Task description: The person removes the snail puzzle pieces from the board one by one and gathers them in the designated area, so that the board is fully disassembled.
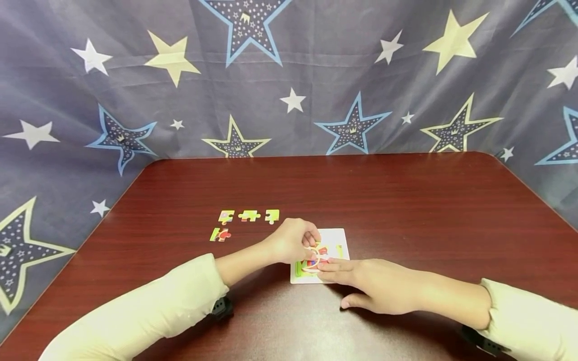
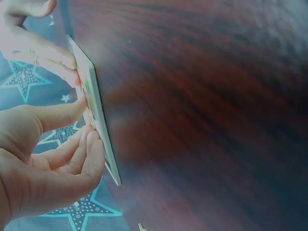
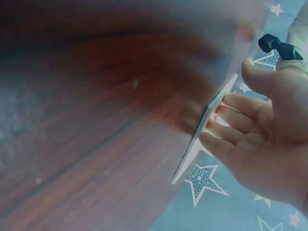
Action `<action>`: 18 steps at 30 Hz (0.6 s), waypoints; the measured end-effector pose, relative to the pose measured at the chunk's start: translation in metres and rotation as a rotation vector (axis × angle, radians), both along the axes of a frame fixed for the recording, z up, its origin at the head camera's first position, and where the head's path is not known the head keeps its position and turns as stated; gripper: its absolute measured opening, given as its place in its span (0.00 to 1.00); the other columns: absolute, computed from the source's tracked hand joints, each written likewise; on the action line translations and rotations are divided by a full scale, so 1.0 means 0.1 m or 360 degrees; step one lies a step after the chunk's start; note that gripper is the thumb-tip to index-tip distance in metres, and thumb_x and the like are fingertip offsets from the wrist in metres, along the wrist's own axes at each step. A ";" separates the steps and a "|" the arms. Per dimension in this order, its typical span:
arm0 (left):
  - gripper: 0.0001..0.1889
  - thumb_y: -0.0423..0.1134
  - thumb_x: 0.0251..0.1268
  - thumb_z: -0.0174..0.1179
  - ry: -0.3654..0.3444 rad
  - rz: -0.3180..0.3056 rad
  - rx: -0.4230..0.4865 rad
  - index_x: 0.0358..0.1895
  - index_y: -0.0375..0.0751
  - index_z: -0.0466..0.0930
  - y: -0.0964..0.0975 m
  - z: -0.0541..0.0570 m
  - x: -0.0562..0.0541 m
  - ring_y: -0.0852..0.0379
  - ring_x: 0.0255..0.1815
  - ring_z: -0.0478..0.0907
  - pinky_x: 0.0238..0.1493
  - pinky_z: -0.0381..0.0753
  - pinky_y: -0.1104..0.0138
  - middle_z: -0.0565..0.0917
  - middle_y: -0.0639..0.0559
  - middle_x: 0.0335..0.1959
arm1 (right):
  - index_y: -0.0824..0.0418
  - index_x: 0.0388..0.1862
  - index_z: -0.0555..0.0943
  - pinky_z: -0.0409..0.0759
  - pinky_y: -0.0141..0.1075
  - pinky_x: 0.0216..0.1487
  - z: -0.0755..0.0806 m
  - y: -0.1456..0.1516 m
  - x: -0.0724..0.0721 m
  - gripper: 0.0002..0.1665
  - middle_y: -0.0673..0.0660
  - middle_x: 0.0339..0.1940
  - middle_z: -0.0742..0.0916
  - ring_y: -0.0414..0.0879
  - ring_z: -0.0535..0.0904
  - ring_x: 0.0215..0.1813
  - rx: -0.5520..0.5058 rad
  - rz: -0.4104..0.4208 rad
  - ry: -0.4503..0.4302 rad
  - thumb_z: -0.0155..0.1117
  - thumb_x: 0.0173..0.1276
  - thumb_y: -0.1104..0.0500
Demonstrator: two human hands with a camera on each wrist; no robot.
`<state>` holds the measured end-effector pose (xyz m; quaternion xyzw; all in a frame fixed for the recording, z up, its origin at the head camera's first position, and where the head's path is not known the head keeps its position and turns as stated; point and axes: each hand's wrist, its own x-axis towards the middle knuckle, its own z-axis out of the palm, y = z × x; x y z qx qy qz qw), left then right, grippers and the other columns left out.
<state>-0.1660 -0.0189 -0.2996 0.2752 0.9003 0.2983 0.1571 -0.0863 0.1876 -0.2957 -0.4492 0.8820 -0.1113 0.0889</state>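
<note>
A white puzzle board (image 1: 337, 236) with a colourful picture, partly filled, lies flat on the table. My left hand (image 1: 293, 241) bends over its left side, thumb and curled fingers pinching a puzzle piece against the picture; the fingers hide most of that piece. In the left wrist view, the thumb and fingertips of the left hand (image 2: 53, 149) meet the face of the board (image 2: 98, 103). My right hand (image 1: 384, 286) rests its straight fingertips on the picture's lower right, thumb spread apart. The right wrist view shows those extended fingers of the right hand (image 3: 260, 120) touching the board (image 3: 192, 149).
Left of the board lie several loose puzzle pieces: one piece (image 1: 226, 216), a second piece (image 1: 249, 215) and a third piece (image 1: 272, 215) in a row, with a green-and-red piece (image 1: 220, 234) below. A star-patterned curtain (image 1: 289, 75) hangs behind the reddish-brown table (image 1: 406, 200).
</note>
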 end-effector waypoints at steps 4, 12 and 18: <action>0.11 0.28 0.47 0.72 0.0004 -0.0007 -0.0018 0.36 0.36 0.82 0.02 0.00 0.00 0.62 0.29 0.73 0.31 0.72 0.78 0.82 0.50 0.28 | 0.51 0.71 0.68 0.75 0.44 0.64 0.02 0.02 0.01 0.31 0.50 0.71 0.74 0.45 0.69 0.72 -0.0009 0.0010 0.0003 0.59 0.70 0.49; 0.12 0.29 0.47 0.72 0.0003 -0.0013 -0.0038 0.35 0.37 0.81 0.02 0.02 0.00 0.62 0.29 0.73 0.32 0.73 0.77 0.82 0.50 0.28 | 0.50 0.69 0.70 0.76 0.46 0.62 0.08 0.09 -0.01 0.29 0.50 0.69 0.76 0.47 0.72 0.70 -0.0003 -0.0033 -0.0004 0.57 0.71 0.47; 0.12 0.28 0.47 0.72 0.0009 -0.0009 -0.0044 0.35 0.36 0.81 0.03 0.02 0.01 0.61 0.29 0.72 0.31 0.71 0.77 0.81 0.49 0.28 | 0.52 0.69 0.70 0.76 0.46 0.62 0.06 0.10 0.01 0.30 0.51 0.69 0.76 0.47 0.71 0.71 0.0014 -0.0073 -0.0032 0.60 0.69 0.51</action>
